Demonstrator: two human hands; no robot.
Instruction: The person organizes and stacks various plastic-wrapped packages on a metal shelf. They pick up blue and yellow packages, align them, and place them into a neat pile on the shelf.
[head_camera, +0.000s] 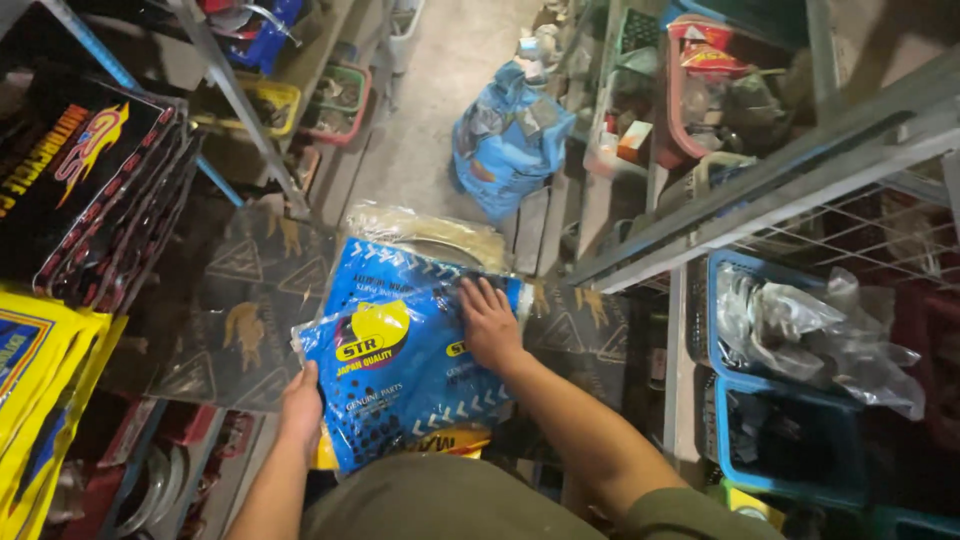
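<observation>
I look down a narrow aisle between shelves. My left hand (301, 402) grips the lower left edge of a flat blue plastic packet with a yellow round mark (400, 370). My right hand (488, 322) lies flat on that packet's upper right part, fingers spread. A second blue packet (385, 268) sits under it, and beneath that a clear, yellowish plastic-wrapped round part (430, 232). A yellow packet edge (450, 442) peeks out below the stack, close to my body.
Black packets with flame prints (90, 190) and yellow packets (40, 380) fill the left shelves. Dark printed sheets (240, 320) lie behind the stack. A blue bag (510, 140) stands on the concrete floor ahead. Blue crates with plastic-wrapped parts (800, 340) sit right, under a metal shelf rail (780, 180).
</observation>
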